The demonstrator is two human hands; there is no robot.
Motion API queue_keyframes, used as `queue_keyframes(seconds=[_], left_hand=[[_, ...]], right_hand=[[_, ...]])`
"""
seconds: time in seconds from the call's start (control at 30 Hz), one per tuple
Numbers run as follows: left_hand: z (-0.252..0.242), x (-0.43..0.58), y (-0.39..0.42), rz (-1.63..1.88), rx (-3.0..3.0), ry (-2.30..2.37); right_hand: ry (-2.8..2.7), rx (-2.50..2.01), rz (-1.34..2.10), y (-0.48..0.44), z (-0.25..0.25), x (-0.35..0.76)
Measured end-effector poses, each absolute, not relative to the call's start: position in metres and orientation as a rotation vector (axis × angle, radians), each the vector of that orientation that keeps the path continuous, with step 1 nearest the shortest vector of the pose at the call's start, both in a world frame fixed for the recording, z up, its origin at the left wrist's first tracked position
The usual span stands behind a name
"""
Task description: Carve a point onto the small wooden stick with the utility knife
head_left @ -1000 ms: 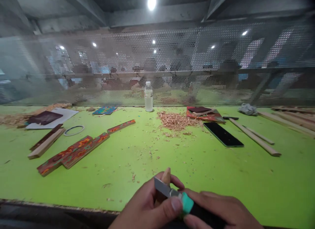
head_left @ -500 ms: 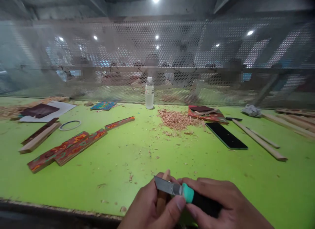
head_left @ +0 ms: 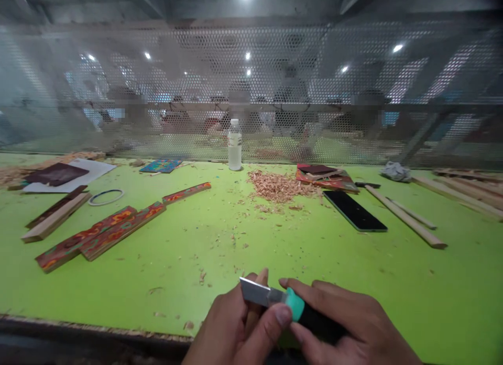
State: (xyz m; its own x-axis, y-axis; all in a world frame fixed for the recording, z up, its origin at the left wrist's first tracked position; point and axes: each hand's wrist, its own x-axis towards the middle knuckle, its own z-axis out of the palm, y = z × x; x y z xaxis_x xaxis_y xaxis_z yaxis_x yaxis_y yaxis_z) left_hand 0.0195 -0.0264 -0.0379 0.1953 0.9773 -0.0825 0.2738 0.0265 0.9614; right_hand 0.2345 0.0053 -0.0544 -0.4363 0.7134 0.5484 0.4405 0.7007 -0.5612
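Observation:
My right hand [head_left: 346,328] is wrapped round a utility knife [head_left: 275,298] with a black and teal handle; its steel blade points left. My left hand [head_left: 236,328] is closed round a small wooden stick [head_left: 262,277], whose rounded tip shows just above the blade. My left thumb presses near the base of the blade. Both hands hover over the near edge of the green table [head_left: 176,260].
Painted wooden strips [head_left: 102,234] and plain slats [head_left: 51,221] lie at the left. A pile of wood shavings [head_left: 277,187], a plastic bottle [head_left: 234,151] and a black phone [head_left: 354,210] sit farther back. Long wooden sticks [head_left: 404,218] lie at the right. A perforated screen stands behind.
The blade has slid along the stick toward its tip, so less of the stick shows above it. The view has shifted slightly, and a few more shavings lie near the front edge.

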Motion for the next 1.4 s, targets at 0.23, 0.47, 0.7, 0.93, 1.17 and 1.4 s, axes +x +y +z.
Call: queue_keyframes(seconds=[0.23, 0.47, 0.7, 0.93, 1.17, 1.4], left_hand=[[-0.029, 0.024, -0.025, 0.912, 1.503, 1.288], [-0.025, 0.030, -0.026, 0.855, 1.477, 1.399], [-0.023, 0.026, -0.023, 0.878, 1.418, 1.254], [-0.019, 0.030, -0.028, 0.902, 1.410, 1.366], [-0.031, 0.032, -0.027, 0.881, 1.510, 1.443], [-0.022, 0.036, -0.026, 0.846, 1.477, 1.462]], right_hand=[[-2.118, -0.892, 0.318, 0.005, -0.058, 0.233], [-1.869, -1.107, 0.304, 0.005, -0.054, 0.234], [-2.056, -0.999, 0.458, 0.007, -0.049, 0.235], [-2.093, -0.946, 0.495, 0.006, -0.050, 0.235], [-2.081, -0.968, 0.424, 0.003, -0.052, 0.233], [-1.865, -1.107, 0.303, 0.003, -0.052, 0.234]])
